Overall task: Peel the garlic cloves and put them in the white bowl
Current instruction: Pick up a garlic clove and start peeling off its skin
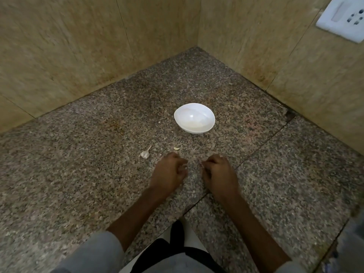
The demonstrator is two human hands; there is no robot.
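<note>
My left hand (169, 172) and right hand (218, 172) sit side by side, low over the granite counter (78, 174), with a narrow gap between them. The fingers of both curl inward toward that gap. At my left fingertips I pinch a pale bit (185, 168), and at my right a white sliver (201, 164). Both are too small for me to tell clove from skin.

Just beyond my left knuckles lies one bare, cream-coloured clove (176, 148), apart from my hand. To its left rests the garlic head (145, 153), papery white, its dry stalk pointing away from me. The white bowl (194, 118) stands upright farther back, glossy inside, well apart from the garlic.

Two tan tiled walls (78, 46) meet in a corner behind the bowl. A seam in the granite runs diagonally under my right wrist. Wide speckled stone opens to my left.
</note>
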